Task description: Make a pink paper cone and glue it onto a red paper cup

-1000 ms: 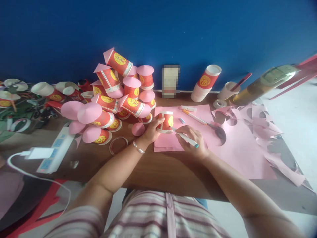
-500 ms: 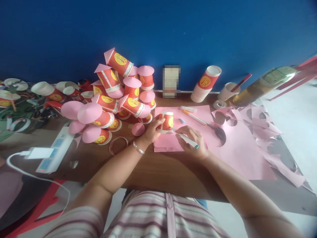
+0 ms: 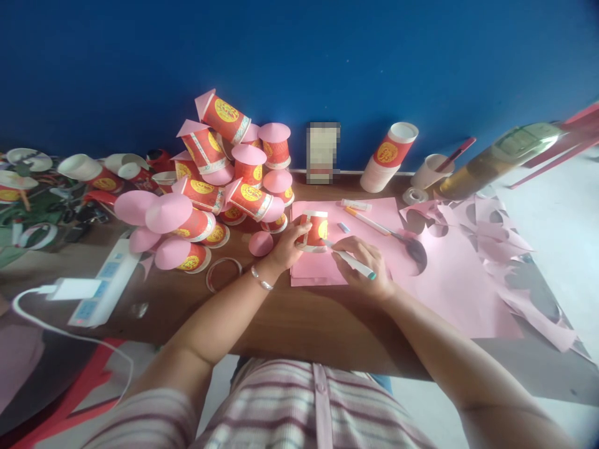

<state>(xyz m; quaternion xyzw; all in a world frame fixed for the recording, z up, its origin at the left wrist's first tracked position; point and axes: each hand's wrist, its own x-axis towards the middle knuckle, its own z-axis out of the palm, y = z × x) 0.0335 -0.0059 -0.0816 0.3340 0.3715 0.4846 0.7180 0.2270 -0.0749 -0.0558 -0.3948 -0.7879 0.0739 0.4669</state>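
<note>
My left hand (image 3: 290,244) is closed around a red paper cup (image 3: 315,229) with a yellow emblem and white bands. The cup is held over a stack of pink paper sheets (image 3: 318,273). In my right hand (image 3: 367,267) is a white pen-shaped tool (image 3: 354,264) with a teal end. Its thin grey tip meets the cup's lower right side; whether it has gone through the wall I cannot tell. On the sheets behind my right hand lie a small blue-and-white piece (image 3: 344,227), a glue stick (image 3: 356,204) and orange-handled scissors (image 3: 369,222).
Red cups with pink paper cones (image 3: 250,190) are piled at the left. A power strip (image 3: 103,284) and a tape ring (image 3: 223,274) lie nearer. Stacked cups (image 3: 389,157), a tape roll (image 3: 415,196) and a bottle (image 3: 500,160) stand back right. Pink offcuts (image 3: 510,234) cover the right side.
Almost nothing differs. Both hands, the cup and the pen-shaped tool keep nearly the same place, and the view shifts very slightly.
</note>
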